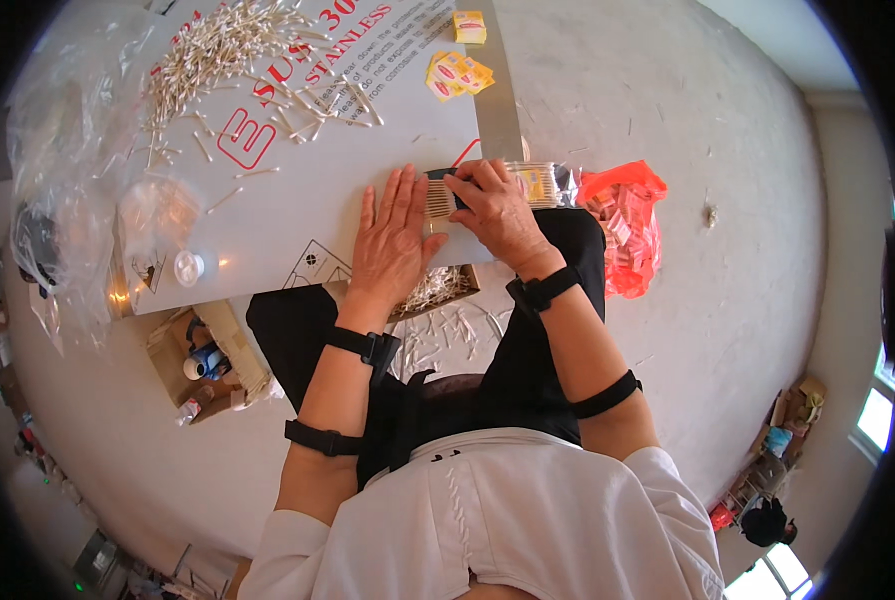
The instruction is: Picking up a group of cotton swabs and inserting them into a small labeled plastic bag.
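My left hand [395,235] lies flat on the grey-white tabletop [298,220], its fingers stretched forward. Beside its fingertips is a row of cotton swabs [438,198] laid side by side. Bent over the right end of that row, my right hand [501,208] pinches at a dark flat piece [440,174]; the fingers partly cover it, so its full shape is hidden. Just past the right hand, clear packs of cotton swabs [536,184] with yellow labels sit at the table's right edge.
Loose cotton swabs [218,60] are heaped at the far left, near clear plastic bags [68,150]. Yellow cards [458,75] lie at the far right. A red bag [623,225] of small packs stands right of my knee. Below the table are a swab box [463,283] and a cardboard box [173,345].
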### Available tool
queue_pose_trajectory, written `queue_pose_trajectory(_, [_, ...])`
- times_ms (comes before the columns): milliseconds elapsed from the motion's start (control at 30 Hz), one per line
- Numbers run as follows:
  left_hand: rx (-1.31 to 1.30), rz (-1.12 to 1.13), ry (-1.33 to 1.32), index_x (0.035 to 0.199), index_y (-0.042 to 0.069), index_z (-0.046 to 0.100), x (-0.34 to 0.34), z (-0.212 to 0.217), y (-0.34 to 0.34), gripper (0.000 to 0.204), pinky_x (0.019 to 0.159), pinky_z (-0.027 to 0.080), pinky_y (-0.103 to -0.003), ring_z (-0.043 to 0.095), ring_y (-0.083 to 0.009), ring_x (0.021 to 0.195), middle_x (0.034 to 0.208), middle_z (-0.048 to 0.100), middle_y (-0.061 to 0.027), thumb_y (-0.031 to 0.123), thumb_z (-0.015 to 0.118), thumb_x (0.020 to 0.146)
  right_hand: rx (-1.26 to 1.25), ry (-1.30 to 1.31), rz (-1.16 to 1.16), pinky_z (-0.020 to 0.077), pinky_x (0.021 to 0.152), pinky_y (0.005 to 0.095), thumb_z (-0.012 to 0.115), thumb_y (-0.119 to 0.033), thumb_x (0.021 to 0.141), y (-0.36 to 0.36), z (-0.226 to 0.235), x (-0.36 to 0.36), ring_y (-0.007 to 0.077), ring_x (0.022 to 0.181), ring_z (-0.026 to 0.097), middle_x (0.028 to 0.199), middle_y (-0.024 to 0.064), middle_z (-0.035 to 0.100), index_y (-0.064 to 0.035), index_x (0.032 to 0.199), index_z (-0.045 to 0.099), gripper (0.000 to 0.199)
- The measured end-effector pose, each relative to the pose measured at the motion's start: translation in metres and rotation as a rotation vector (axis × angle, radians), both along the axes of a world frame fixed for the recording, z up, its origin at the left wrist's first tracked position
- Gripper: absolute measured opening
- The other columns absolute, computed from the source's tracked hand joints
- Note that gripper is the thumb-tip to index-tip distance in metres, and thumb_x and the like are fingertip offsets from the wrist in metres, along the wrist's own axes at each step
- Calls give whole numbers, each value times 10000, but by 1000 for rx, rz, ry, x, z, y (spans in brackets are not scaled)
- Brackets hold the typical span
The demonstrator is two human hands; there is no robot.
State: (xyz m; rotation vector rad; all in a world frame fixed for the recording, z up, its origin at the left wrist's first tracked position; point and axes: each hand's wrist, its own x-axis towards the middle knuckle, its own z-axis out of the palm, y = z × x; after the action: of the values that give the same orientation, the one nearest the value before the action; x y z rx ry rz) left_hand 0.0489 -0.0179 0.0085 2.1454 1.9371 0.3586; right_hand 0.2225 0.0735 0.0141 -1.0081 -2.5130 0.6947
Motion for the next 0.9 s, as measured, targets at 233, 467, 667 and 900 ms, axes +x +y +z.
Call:
queue_pose_trajectory(233, [-41,6,-4,1527,39,226,-2,-1,-2,762,1203,116,-501,176,-275,1489,1602,199,-144,350,578,927,217,-162,-320,155,1165,555,707,-418,813,-3,3,51,348,1439,247,1548,145,293,-112,1497,333,837])
queue_pose_trajectory(467, [-40,3,0,1528,33,219,12,1,5,770,1204,113,-498,162,-278,1493,1604,187,-151,356,580,929,49,-255,-250,102,1176,569,571,-558,878,-4,-18,74,310,1482,181,1600,147,202,-142,1548,212,866])
queue_pose_trajectory(667, [-35,8,40,1517,27,257,28,-2,14,784,1205,118,-482,172,-270,1491,1598,212,-148,402,596,917,15,-216,-222,109,1187,532,574,-543,880,-3,-15,72,309,1484,177,1594,151,214,-141,1546,218,856])
queue_pose_trajectory(900, [7,-24,-19,1526,23,215,55,-5,29,805,1193,143,-507,162,-299,1493,1607,176,-158,402,589,922,53,-198,-222,131,1186,517,539,-558,894,-3,-16,73,317,1470,210,1578,158,245,-133,1530,259,815])
